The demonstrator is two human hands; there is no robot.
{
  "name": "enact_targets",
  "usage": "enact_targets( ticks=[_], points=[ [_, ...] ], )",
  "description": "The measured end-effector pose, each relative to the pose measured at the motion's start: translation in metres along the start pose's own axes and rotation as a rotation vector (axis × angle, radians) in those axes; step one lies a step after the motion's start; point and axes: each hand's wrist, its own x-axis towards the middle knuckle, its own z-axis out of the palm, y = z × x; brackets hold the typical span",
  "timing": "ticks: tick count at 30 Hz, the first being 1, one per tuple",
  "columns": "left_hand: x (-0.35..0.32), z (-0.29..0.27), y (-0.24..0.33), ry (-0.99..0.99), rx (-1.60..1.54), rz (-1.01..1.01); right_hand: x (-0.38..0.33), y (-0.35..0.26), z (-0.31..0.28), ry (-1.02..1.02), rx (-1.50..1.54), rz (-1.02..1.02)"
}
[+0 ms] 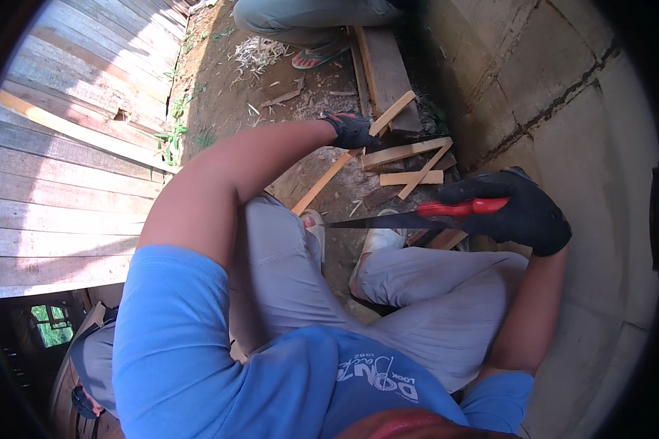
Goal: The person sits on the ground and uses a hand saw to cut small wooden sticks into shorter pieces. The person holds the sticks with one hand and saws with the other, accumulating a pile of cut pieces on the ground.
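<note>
Red saw handle (458,209), dark blade (392,220), tan strip (328,179), blue white-lettered shirt (293,373)

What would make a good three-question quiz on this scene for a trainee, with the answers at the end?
1. Which hand holds the red-handled handsaw?
2. What does the left hand hold?
A) a hammer
B) a long wooden strip
C) a coil of rope
3. True or false: both of this person's hands are bare.

Key:
1. The right hand.
2. B.
3. False; both wear dark gloves.
</note>
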Motion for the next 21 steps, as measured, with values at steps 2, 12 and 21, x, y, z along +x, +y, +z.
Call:
enact_targets(
  ticks=[2, 12, 21],
  points=[
    [0.004, 0.000, 0.000, 0.016, 0.035, 0.044, 0.000, -0.003, -0.002, -0.020, 0.125, 0.072],
    [0.017, -0.011, 0.007, -0.110, 0.051, -0.075, 0.018, -0.013, 0.025, 0.190, 0.130, 0.075],
    [0.014, -0.015, 0.005, -0.114, -0.001, -0.110, 0.046, -0.016, 0.113, 0.338, -0.325, -0.158]
  ],
)
